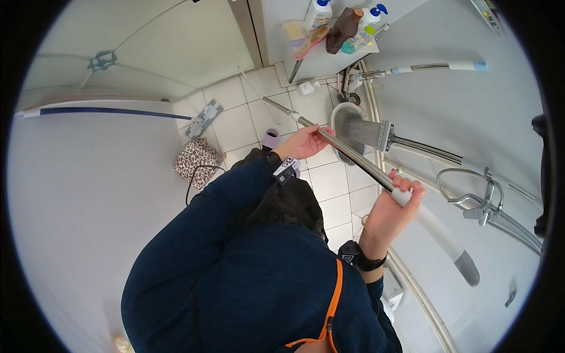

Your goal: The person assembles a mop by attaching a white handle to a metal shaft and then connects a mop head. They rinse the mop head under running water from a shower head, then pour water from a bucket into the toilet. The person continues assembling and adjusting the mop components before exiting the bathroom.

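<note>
I hold a long metal pole [353, 154] slantwise in front of me with both hands. Its white grip [438, 232] ends in a grey tip at the lower right. My left hand [303, 143] is closed around the metal tube partway along. Near the start of the white grip, my right hand [393, 209] wraps the pole with curled fingers. The pole's thinner far end points to the upper left over the tiles, where a thin pale strip [256, 88] crosses it; what that strip is I cannot make out.
A grey-and-white bucket [336, 120] holds a flat mop head [366, 132] to the right. At left are a blue-handled mop [118, 110], a leopard-print bag [199, 160] and a purple slipper [270, 139]. Bottles and a hairbrush [312, 42] crowd a shelf; metal pipework [484, 200] lines the right wall.
</note>
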